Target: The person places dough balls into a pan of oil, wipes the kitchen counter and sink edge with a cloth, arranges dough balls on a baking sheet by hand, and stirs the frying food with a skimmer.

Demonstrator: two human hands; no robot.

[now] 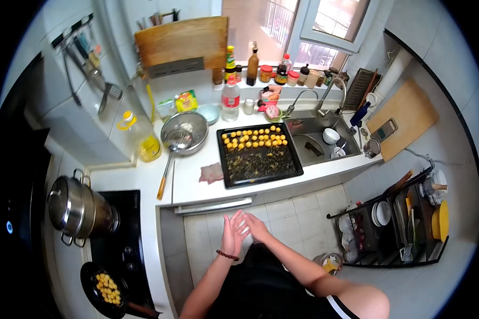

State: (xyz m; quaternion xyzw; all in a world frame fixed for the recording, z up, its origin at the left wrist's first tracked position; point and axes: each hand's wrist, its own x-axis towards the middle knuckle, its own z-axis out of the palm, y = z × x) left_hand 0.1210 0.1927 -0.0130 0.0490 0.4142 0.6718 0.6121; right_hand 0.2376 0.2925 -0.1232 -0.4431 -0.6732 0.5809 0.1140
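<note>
My left hand [231, 235], with a beaded bracelet [228, 255] at the wrist, is held in front of my body with its fingers stretched out. Against it my right hand [257, 227] meets it at the fingers, palm turned inward, also with fingers extended. Neither holds anything. Beyond them on the counter lies a black baking tray [261, 167] with rows of small yellow balls [255, 139] in its far half and crumbs in the near half. A crumpled cloth [212, 173] rests beside the tray's left edge.
A metal bowl [198, 133] with a skimmer [166, 173] and an oil bottle [146, 143] stand left. The stove holds a steamer pot [80, 207] and a frying pan [93, 295] of yellow balls. Right are a sink [303, 151] and a shelf rack [388, 260].
</note>
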